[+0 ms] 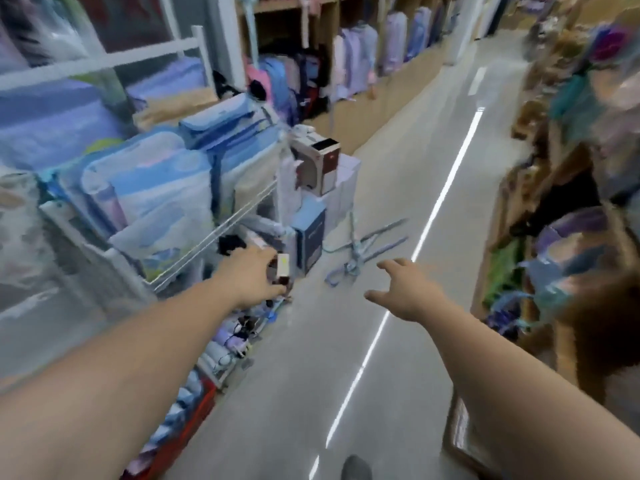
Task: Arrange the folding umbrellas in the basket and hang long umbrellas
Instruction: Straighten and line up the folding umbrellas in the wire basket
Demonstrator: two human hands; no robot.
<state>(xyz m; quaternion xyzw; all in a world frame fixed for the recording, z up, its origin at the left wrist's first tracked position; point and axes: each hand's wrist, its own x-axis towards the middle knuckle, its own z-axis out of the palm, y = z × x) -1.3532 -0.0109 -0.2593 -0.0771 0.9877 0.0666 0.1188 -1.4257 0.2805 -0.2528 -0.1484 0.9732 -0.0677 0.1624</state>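
Everything's pretty motion-blurred here, so any print on the packaging is unreadable. The glossy grey shop floor runs up the middle as one open aisle with a bright light streak along it, shelving on both sides. On the left, a white wire rack is stuffed with clear-plastic packs of blue and lilac bedding. Past it there's a stack of cardboard boxes, a white-and-maroon box up top and a dark blue box at floor level. The pale blue long umbrellas lie in a loose heap on the floor just beside that blue box. Low along the rack's edge, a red plastic basket and a white wire basket hold rolled pastel folding umbrellas. The left hand grips a small cream-and-brown object above those baskets; can't tell what it is. The right hand is spread wide with nothing in it, above bare floor near the long umbrellas.
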